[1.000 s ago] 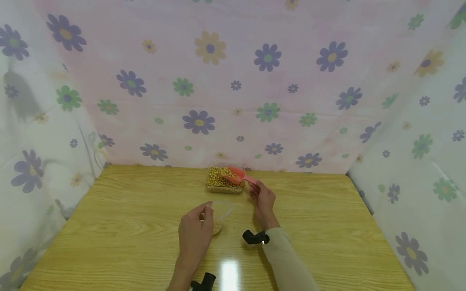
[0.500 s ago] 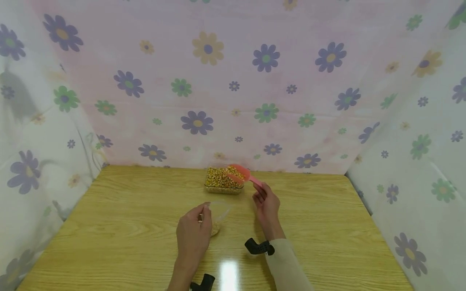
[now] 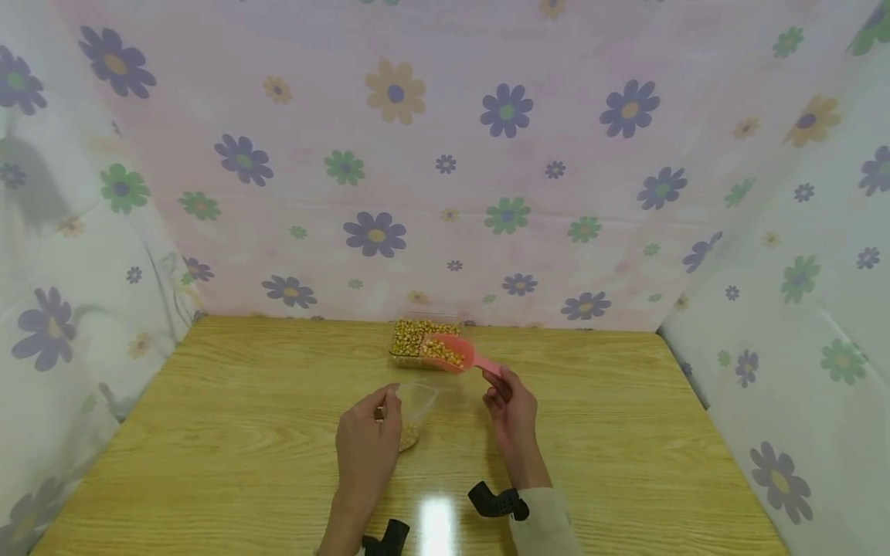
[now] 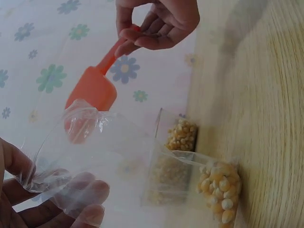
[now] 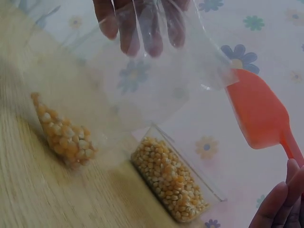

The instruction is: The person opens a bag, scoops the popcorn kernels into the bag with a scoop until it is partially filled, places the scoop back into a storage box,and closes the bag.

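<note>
My right hand (image 3: 516,413) pinches the handle of a coral-red scoop (image 3: 469,360). Corn kernels fill the scoop's bowl, which hangs above the near right part of the clear container. My left hand (image 3: 367,444) pinches the upper edge of a clear plastic bag (image 3: 420,401), and its mouth gapes towards the scoop. Kernels (image 4: 221,192) are gathered in the bottom of the bag, close to the tabletop. From the right wrist view, the tip of the scoop (image 5: 259,111) appears at the bag's rim; whether they touch, I cannot tell. The left fingers show through the film.
Behind the bag stands the clear rectangular container (image 3: 405,361), well stocked with corn kernels, near the table's back edge. The wood-grain table (image 3: 243,432) meets flowered cloth (image 3: 445,193) at the back and sides. Black wrist cameras (image 3: 495,502) sit on both wrists.
Loaded with kernels, the scoop has come up out of the corn and moved nearer to me, towards the bag. The right hand has drawn back with it; the left hand stays almost in place.
</note>
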`<control>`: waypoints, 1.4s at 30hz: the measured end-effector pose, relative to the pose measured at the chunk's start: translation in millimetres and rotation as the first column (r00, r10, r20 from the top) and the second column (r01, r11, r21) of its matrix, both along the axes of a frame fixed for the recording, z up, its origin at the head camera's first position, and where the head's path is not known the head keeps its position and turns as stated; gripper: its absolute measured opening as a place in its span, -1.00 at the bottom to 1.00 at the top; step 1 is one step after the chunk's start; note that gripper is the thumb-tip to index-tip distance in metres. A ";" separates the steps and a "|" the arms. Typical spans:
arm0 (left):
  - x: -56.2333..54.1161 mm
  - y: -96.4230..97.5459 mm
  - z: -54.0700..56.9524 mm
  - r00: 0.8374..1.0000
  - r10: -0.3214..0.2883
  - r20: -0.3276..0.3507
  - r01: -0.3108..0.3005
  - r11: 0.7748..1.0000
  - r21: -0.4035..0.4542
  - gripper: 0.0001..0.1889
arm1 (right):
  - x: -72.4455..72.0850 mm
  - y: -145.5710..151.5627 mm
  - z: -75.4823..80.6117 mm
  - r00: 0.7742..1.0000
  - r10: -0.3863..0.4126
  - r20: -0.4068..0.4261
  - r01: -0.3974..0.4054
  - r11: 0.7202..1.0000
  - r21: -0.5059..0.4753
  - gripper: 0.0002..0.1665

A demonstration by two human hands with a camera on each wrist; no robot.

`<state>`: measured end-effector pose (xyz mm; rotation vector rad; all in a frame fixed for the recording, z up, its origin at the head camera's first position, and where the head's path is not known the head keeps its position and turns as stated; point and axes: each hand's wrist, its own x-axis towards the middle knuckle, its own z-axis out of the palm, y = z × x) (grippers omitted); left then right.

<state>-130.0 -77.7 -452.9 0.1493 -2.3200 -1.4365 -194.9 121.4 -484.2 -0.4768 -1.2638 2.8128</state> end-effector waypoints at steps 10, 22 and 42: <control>0.0 -0.5 1.4 1.000 0.010 0.018 -0.010 1.000 0.020 -0.71 | 19.5 1.8 6.0 0.999 0.002 -0.038 -0.001 1.000 0.021 -0.64; 1.3 0.7 -0.3 0.999 0.024 0.033 -0.023 1.000 -0.013 -0.71 | 36.3 4.2 15.5 0.994 0.071 -0.079 -0.068 0.997 0.045 -0.57; 1.9 4.0 0.6 0.998 0.002 -0.056 -0.007 0.997 -0.079 -0.71 | 38.9 11.9 29.6 0.980 0.176 -0.096 -0.145 0.952 0.270 -0.64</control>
